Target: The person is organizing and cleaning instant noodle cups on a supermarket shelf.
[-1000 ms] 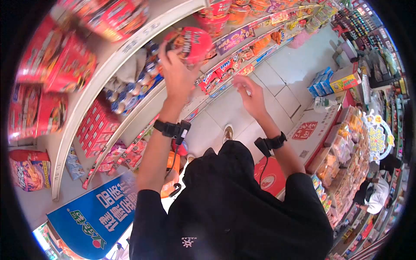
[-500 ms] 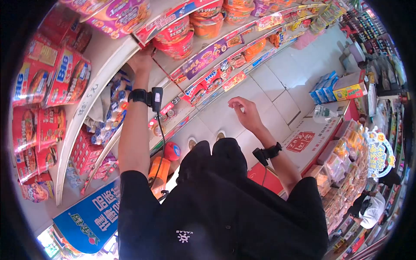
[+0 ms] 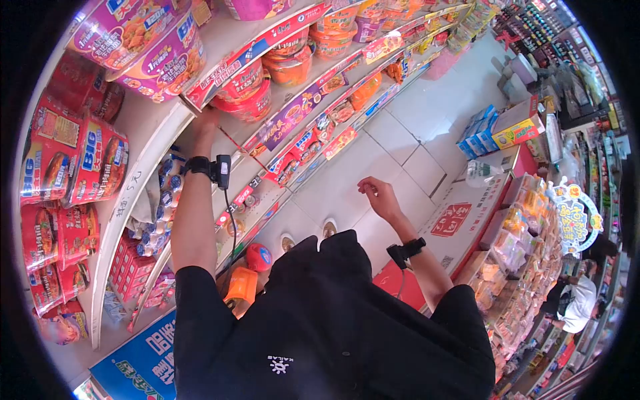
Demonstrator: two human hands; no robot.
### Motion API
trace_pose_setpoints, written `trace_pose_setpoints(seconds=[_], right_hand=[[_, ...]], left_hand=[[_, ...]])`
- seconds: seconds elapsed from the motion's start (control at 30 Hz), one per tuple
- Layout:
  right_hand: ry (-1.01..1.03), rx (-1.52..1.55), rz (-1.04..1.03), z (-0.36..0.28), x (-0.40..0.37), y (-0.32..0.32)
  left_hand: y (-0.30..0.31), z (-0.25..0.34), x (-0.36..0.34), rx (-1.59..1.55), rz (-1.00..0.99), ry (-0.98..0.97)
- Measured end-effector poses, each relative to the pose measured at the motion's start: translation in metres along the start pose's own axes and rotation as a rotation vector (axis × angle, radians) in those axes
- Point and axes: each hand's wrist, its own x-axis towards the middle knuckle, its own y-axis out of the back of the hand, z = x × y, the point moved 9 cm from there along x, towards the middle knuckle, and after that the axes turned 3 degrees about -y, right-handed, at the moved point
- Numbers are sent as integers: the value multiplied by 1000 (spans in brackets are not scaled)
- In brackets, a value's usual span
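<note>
My left hand (image 3: 204,128) reaches in under the edge of the upper shelf (image 3: 150,147); its fingers are hidden there, so what it touches or holds cannot be made out. Just right of it, red noodle tubs (image 3: 248,100) stand on a shelf, and below its wrist are bottles with blue and white wrapping (image 3: 172,183). Over the tiled floor hangs my right hand (image 3: 380,198), fingers loosely bent and a little apart, with nothing visible in them. Each wrist wears a black band with a small device.
Purple noodle tubs (image 3: 160,57) and red noodle packs (image 3: 100,160) fill the left shelves. A white and red box (image 3: 460,213) stands at the right, near packaged snacks (image 3: 513,267) and blue cartons (image 3: 479,133). Another person (image 3: 579,303) is at the far right.
The view has shifted, showing more of the purple tubs. My left hand remains under the shelf edge. My right hand's fingers have drawn slightly closer together.
</note>
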Motion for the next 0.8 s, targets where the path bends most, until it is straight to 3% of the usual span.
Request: trace_pose_setpoints(seconds=[0.03, 0.07, 0.1, 0.17, 0.27, 0.33, 0.37, 0.5, 0.63, 0.7, 0.8], right_hand=[[-6, 24, -8, 1, 1, -1], [-2, 62, -8, -1, 1, -2], [5, 53, -10, -4, 2, -3], [9, 65, -45, -7, 6, -9], [49, 45, -119, -10, 12, -22], [81, -17, -185, -25, 15, -41], [81, -22, -220, -26, 17, -50], [148, -63, -326, -59, 30, -89], [260, -102, -343, -126, 28, -136], [455, -144, -323, -177, 12, -170], [579, -140, -293, -251, -23, -219]], left_hand=[[22, 24, -10, 67, 36, -13], [32, 28, -20, 90, -83, 173], [19, 13, -18, 82, -76, 178], [0, -15, -19, -490, 50, 142], [61, 49, -73, -264, 51, 85], [101, 83, -125, -243, 314, -93], [127, 107, -160, -238, 626, -290], [172, 127, -239, -505, 384, -245], [221, 104, -296, -512, 347, -255], [243, 78, -321, -492, 362, -281], [277, 39, -357, -498, 353, -279]])
